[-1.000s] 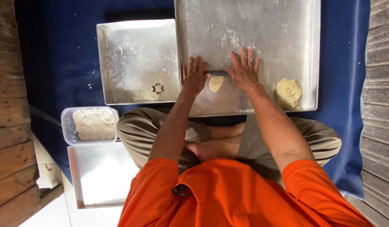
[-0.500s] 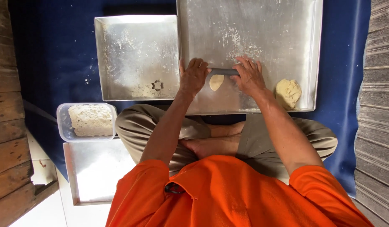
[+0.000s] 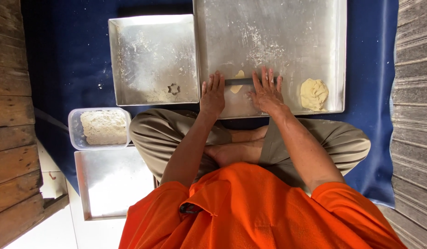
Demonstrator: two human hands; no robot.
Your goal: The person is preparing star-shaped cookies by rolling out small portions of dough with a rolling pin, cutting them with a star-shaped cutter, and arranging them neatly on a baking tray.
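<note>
A thin metal rod (image 3: 241, 81) is being pressed down by both hands on a large flour-dusted metal tray (image 3: 315, 27). The left hand (image 3: 213, 94) is being held flat with its fingers close together over the rod's left end, and the right hand (image 3: 267, 92) is being held flat with its fingers spread over the right end. A small flattened piece of dough (image 3: 237, 85) is being pinned under the rod, between the two hands. A lump of dough (image 3: 313, 93) is lying near the tray's right edge, apart from the right hand. A smaller tray (image 3: 144, 55) with a star-shaped cutter (image 3: 173, 89) is sitting just beside the large one, on a blue mat (image 3: 65, 64). A clear plastic tub (image 3: 76, 133) of dough is resting by the person's left knee.
</note>
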